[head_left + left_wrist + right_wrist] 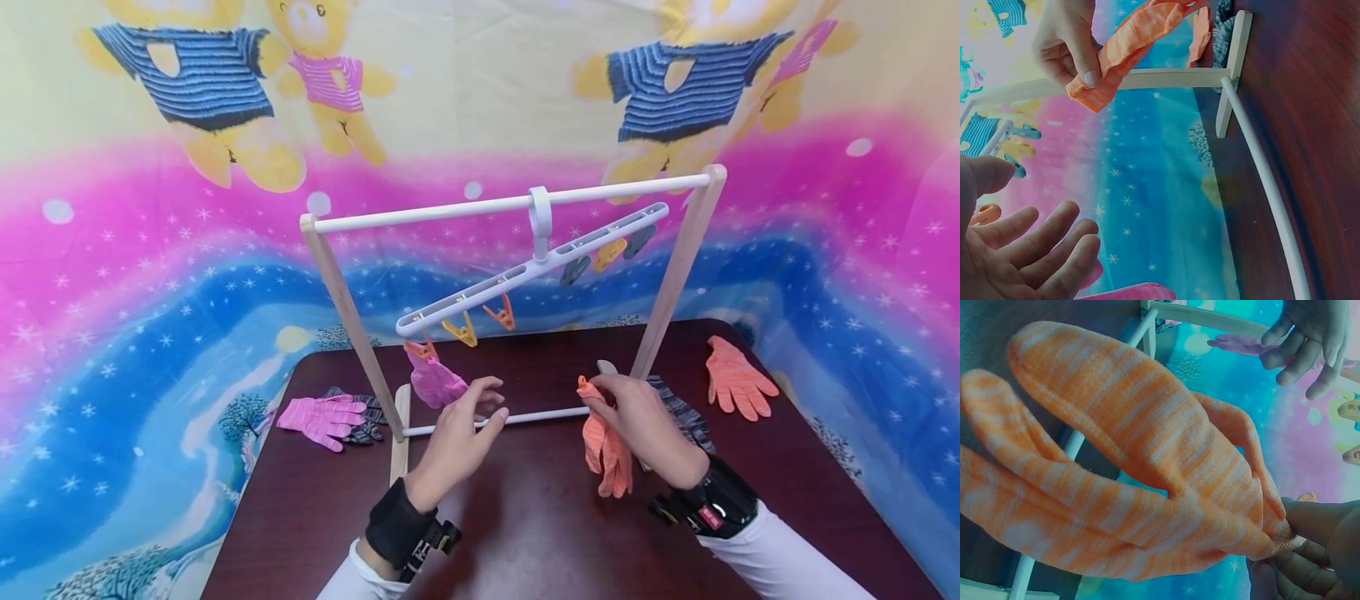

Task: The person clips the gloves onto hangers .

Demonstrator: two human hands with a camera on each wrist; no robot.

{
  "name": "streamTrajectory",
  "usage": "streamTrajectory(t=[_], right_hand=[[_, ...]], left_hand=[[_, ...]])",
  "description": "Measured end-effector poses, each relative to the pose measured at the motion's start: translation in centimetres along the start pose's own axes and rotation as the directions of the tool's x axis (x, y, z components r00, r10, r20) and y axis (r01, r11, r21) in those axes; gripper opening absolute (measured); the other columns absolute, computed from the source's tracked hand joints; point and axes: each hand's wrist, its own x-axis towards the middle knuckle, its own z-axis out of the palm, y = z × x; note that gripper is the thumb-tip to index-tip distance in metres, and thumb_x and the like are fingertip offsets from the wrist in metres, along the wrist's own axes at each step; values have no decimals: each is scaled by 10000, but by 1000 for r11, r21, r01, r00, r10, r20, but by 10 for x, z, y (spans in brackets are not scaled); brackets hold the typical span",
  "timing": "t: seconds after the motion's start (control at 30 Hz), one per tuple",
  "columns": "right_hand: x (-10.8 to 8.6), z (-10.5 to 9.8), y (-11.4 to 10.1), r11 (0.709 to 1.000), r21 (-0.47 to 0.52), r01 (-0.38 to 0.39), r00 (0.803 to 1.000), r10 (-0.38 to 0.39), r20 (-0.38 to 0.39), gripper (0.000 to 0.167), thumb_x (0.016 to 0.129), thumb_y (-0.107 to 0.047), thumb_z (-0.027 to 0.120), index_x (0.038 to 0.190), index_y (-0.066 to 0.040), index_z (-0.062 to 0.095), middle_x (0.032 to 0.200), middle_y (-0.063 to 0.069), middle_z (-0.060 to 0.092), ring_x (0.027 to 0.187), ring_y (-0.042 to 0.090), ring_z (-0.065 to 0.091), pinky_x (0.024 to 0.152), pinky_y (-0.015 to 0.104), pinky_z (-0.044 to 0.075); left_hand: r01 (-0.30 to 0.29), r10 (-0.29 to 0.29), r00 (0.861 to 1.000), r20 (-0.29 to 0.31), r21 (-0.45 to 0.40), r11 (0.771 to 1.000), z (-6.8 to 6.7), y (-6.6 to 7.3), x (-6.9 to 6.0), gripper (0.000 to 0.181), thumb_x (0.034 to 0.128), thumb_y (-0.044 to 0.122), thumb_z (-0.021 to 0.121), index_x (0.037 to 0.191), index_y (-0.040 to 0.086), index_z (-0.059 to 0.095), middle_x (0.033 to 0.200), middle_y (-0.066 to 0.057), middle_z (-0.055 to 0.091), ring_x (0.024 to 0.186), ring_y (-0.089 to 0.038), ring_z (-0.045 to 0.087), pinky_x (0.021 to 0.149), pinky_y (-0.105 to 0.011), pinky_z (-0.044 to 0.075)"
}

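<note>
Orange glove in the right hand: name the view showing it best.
The right wrist view: the orange glove fills much of it, its stripes clear. The head view shows it smaller, hanging from the right hand; the left wrist view crops it at the top.

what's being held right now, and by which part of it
The right grip holds an orange glove by its cuff, with the glove's finger end hanging down. The left grip holds nothing.
</note>
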Motion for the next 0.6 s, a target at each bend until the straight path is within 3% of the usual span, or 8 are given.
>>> streamTrajectory(t=[0.47,0.6], right_hand=[[11,5,-11,997,45,63,998,-62,-16,181,903,-158,753,1052,-55,741,875,49,733,639,66,535,570,220,408],[17,9,-13,997,34,75,997,-74,-26,174,894,-159,763,1034,-57,747,885,49,741,702,117,525,592,241,410]], left_hand=[[29,-38,995,-90,-98,995,-12,2,5,478,990,184,640,1434,114,478,1316,-109,672,1097,-218,708,946,-379,567],[52,-64,993,-102,-118,992,-14,3,6,540,995,202,630,1490,102,440,1403,-130,625,1129,-241,700,968,-396,557]])
